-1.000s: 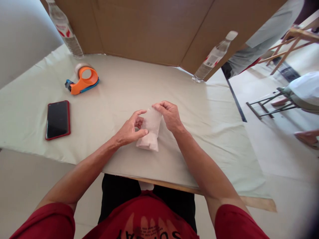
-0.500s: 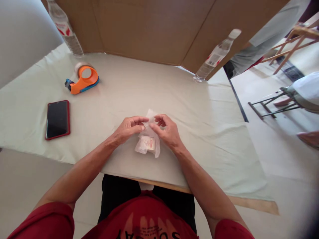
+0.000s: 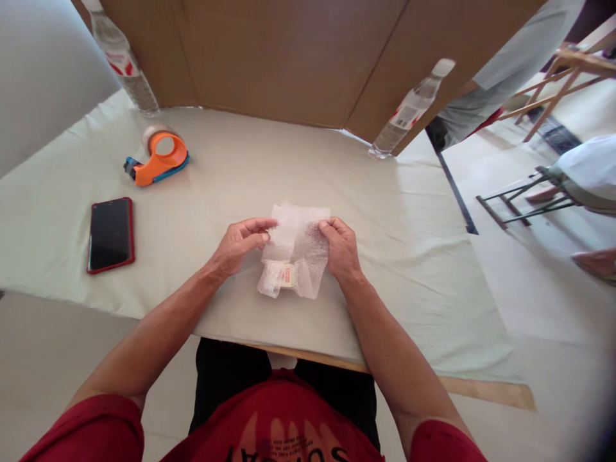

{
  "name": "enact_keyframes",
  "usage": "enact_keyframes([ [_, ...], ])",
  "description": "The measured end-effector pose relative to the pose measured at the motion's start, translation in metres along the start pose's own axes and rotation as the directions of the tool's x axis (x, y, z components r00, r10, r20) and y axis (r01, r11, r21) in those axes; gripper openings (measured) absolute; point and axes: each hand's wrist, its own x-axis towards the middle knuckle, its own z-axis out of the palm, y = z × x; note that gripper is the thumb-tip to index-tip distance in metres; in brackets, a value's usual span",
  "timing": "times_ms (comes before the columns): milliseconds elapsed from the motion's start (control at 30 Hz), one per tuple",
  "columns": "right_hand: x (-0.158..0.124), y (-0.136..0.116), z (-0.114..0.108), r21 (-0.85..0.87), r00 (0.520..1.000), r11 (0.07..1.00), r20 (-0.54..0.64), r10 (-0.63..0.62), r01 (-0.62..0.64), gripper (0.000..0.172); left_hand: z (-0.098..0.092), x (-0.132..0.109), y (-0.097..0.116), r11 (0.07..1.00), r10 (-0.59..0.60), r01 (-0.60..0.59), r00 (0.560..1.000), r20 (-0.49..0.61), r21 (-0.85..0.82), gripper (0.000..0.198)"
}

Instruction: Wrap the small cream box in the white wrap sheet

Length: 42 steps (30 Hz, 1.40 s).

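A sheet of bubble wrap [image 3: 308, 247] lies spread near the table's front edge. On its lower left part sits a small cream box [image 3: 285, 274] with red print, partly covered by the wrap. My right hand [image 3: 342, 247] pinches the sheet's right edge between thumb and fingers. At the left edge of the sheet is my left hand [image 3: 244, 242], its thumb and index finger closed on the wrap; the exact contact is hard to make out.
A red-cased phone [image 3: 111, 234] and an orange tape dispenser [image 3: 161, 159] lie on the left. Water bottles stand at the back left [image 3: 126, 67] and back right [image 3: 409, 112], by a cardboard panel [image 3: 283, 58]. Beyond the table's right side are people and a folding stool [image 3: 522, 199].
The bubble wrap has been opened out wider. My right hand has moved right with its edge, and my left hand has shifted slightly left.
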Motion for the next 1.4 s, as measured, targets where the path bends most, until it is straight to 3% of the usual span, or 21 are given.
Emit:
enact_keyframes([
  [67,0.001,0.001,0.001,0.065,0.998,0.997,0.028,0.048,-0.050,0.023,0.000,0.000,-0.001,0.989,0.055,-0.047,0.997,-0.053,0.141,0.041],
  [133,0.001,0.001,0.002,0.101,0.994,0.991,0.068,0.085,-0.091,0.029,0.002,-0.001,-0.002,0.920,0.173,-0.119,0.978,-0.115,0.373,0.034],
  [233,0.000,0.002,0.002,0.114,0.982,0.985,0.153,0.108,-0.126,0.032,0.006,-0.004,-0.003,0.782,0.275,-0.181,0.959,-0.069,0.596,0.021],
  [333,-0.005,0.001,0.002,0.107,0.956,0.983,0.273,0.112,-0.146,0.031,0.008,-0.006,-0.004,0.762,0.221,-0.175,0.975,0.003,0.623,0.026],
  [533,-0.014,-0.003,0.011,0.121,0.898,0.973,0.419,0.131,-0.199,0.039,0.010,-0.004,-0.004,0.762,0.172,-0.109,0.984,-0.038,0.639,0.025],
  [633,-0.009,-0.002,0.011,0.158,0.932,0.971,0.345,0.115,-0.178,0.042,0.008,-0.001,-0.003,0.845,0.131,-0.070,0.988,-0.079,0.530,0.015],
  [767,0.005,0.004,0.000,0.183,0.987,0.974,0.117,0.115,-0.135,0.040,-0.001,0.005,-0.003,0.985,0.023,0.014,0.977,-0.213,0.173,0.014],
  [833,0.010,0.007,-0.008,0.137,0.991,0.983,0.064,0.118,-0.126,0.037,-0.006,0.008,-0.004,0.999,-0.024,0.034,0.965,-0.261,0.033,0.015],
  [933,0.014,0.010,-0.015,0.035,0.996,0.996,0.043,0.081,-0.082,0.032,-0.010,0.011,-0.004,0.998,-0.050,0.039,0.951,-0.306,-0.044,0.015],
  [1200,0.015,0.010,-0.016,-0.020,0.999,0.999,-0.024,0.028,-0.029,0.021,-0.015,0.017,-0.002,0.999,-0.011,-0.007,0.853,-0.522,-0.033,0.023],
  [1300,0.017,0.011,-0.017,-0.020,0.994,1.000,-0.108,-0.020,0.018,0.018,-0.015,0.016,-0.002,0.991,0.121,-0.068,0.820,-0.560,0.115,0.025],
  [1400,0.019,0.012,-0.020,-0.111,0.971,0.986,-0.194,-0.141,0.121,0.019,-0.010,0.008,0.002,0.913,0.324,-0.134,0.814,-0.482,0.386,0.022],
])
